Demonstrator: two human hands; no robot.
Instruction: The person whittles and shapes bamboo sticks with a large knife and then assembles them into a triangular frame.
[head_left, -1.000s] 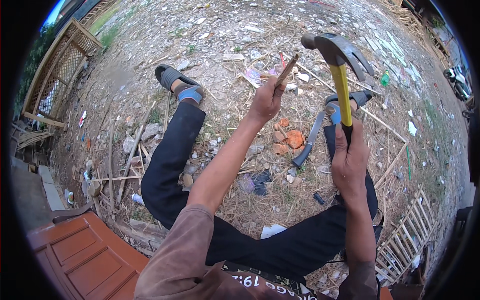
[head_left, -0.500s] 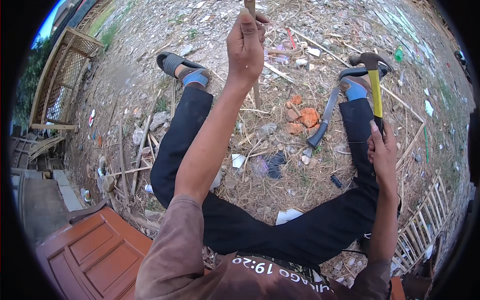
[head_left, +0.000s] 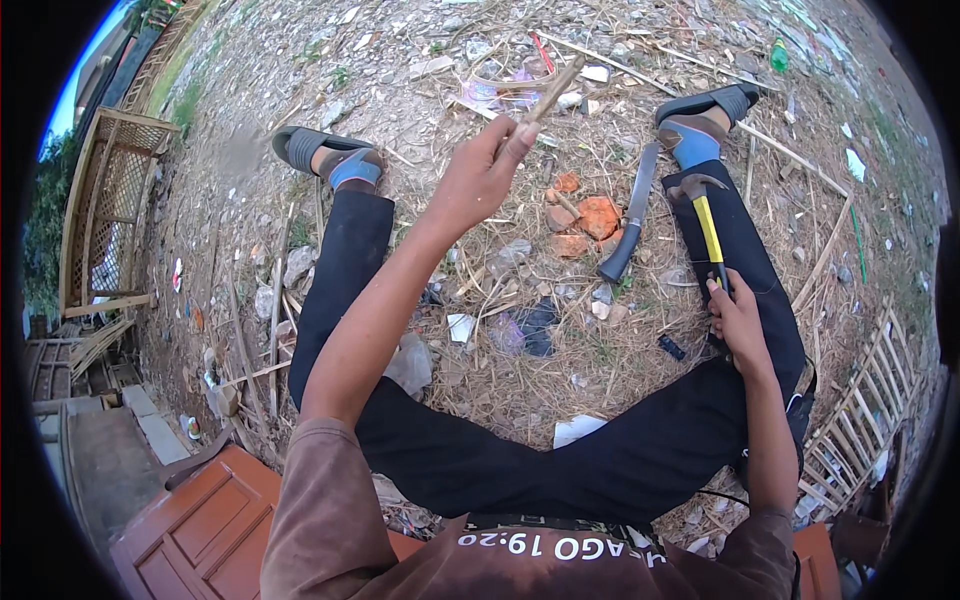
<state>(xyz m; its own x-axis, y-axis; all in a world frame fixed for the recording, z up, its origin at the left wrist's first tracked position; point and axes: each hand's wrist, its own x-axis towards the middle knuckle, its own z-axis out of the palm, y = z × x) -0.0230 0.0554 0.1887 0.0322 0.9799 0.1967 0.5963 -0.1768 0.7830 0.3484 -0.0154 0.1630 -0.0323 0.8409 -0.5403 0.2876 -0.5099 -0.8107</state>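
My left hand [head_left: 478,178] is closed round a wooden stick [head_left: 556,88], held above the ground between my feet. The stick's free end points up and to the right; the rest is hidden by the hand. Over my right leg, my right hand [head_left: 737,318] grips a claw hammer with a yellow and black handle [head_left: 708,228], its metal head pointing away from me. Between the two hands a machete [head_left: 634,213] with a dark handle lies on the ground. Broken orange bricks [head_left: 598,217] sit just left of it.
Dry straw, stones and litter cover the ground. A brown panelled door [head_left: 205,520] lies at the lower left, and a lattice frame [head_left: 118,215] stands at the far left. A slatted wooden rack [head_left: 868,395] is at right. A green bottle [head_left: 779,55] lies far right.
My left hand has come lower, and the stick has tilted from upright to slanting right. The hammer has dropped and shifted left, its head now over my right shin.
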